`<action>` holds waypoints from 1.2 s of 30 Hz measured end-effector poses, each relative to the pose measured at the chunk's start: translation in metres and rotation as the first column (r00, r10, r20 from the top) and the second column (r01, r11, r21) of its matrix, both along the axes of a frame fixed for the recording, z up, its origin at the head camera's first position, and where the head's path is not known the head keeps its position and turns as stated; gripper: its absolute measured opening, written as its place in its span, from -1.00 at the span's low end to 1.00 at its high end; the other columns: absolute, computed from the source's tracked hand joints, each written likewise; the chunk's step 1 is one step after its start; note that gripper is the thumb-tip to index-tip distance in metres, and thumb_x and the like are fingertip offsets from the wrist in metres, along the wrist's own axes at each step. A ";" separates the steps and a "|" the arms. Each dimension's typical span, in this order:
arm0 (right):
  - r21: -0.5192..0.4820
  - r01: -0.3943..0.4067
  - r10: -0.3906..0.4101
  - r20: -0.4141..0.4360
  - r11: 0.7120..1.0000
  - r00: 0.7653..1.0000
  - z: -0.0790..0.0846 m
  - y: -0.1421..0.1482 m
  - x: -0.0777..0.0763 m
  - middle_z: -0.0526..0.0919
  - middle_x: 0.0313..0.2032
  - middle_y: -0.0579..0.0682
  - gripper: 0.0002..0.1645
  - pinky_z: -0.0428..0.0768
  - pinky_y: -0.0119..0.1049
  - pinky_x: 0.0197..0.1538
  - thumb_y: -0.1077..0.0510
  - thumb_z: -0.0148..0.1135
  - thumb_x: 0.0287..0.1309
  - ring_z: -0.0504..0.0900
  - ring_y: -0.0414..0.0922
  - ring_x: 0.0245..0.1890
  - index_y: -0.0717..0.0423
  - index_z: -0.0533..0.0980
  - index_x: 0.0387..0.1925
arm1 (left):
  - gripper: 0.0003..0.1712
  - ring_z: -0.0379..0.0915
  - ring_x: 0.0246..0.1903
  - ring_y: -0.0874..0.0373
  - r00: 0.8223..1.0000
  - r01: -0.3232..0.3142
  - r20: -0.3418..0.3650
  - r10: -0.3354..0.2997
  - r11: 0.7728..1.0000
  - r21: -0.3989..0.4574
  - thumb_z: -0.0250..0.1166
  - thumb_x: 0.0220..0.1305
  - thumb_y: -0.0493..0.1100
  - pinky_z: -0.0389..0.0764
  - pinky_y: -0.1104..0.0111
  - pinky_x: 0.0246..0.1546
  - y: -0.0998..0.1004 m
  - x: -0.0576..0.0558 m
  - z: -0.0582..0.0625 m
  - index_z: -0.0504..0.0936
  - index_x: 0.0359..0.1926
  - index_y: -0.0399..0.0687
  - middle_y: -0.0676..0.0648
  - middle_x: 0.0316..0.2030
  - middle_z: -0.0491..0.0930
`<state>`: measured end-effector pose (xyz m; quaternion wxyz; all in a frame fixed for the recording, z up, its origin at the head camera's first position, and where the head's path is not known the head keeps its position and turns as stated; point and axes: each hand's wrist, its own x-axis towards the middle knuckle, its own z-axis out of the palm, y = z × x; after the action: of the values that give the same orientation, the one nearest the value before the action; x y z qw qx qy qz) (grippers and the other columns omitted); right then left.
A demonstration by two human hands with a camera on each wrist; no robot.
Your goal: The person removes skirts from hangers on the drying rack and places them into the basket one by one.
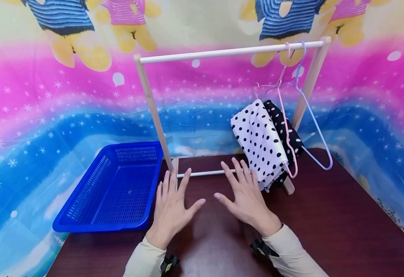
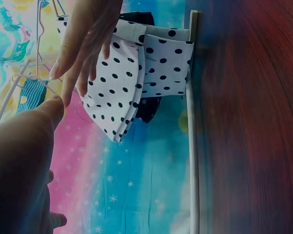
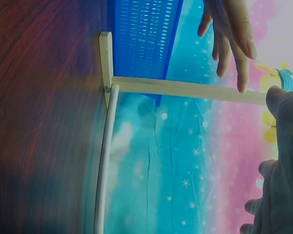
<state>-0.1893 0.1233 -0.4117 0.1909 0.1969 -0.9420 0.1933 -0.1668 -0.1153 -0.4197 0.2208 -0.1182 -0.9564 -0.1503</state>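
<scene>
Both hands hover over the table with fingers spread and nothing held. My left hand (image 1: 171, 206) is between the blue basket (image 1: 118, 196) and the rack's left foot. My right hand (image 1: 245, 196) is in front of the white cloth with black dots (image 1: 257, 142), apart from or overlapping it in view; I cannot tell if they touch. That cloth hangs folded over a pink hanger (image 1: 286, 127) at the rack's right end. Behind it a black cloth with white dots (image 1: 293, 140) hangs on a lilac hanger (image 1: 314, 119). Both hangers hook over the white top bar (image 1: 222, 52).
The rack has wooden posts (image 1: 153, 111) and a white lower bar (image 1: 205, 174) near the dark red-brown table (image 1: 344, 215). A patterned curtain (image 1: 195, 96) with bears and snowflakes stands behind the table and along its sides.
</scene>
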 end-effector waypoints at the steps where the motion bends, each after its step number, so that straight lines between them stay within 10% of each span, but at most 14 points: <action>1: -0.001 -0.005 0.005 -0.003 1.000 1.000 0.000 0.000 0.000 0.00 0.60 0.15 0.08 -0.06 0.32 0.54 -0.46 0.15 0.22 -0.11 0.21 0.61 -0.30 -0.07 0.61 | 0.11 -0.14 0.59 -0.24 1.000 -0.001 -0.006 0.001 1.000 -0.002 0.19 0.17 0.53 0.09 -0.25 0.49 0.000 0.000 0.000 -0.09 0.61 0.41 -0.14 0.63 -0.09; 36: 0.003 -0.049 0.049 -0.054 0.999 0.997 0.017 -0.009 0.001 0.26 0.47 0.19 -0.02 0.31 0.22 0.45 -0.38 0.23 0.24 0.23 0.22 0.49 -0.15 0.14 0.55 | -0.06 0.26 0.43 -0.18 0.998 -0.025 -0.063 0.027 0.999 0.043 0.27 0.23 0.40 0.42 -0.13 0.35 0.004 0.000 0.012 0.28 0.49 0.08 -0.21 0.41 0.37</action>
<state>-0.1882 0.1147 -0.3942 0.2113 0.2251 -0.9316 0.1917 -0.1665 -0.1114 -0.4079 0.2554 -0.1057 -0.9470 -0.1636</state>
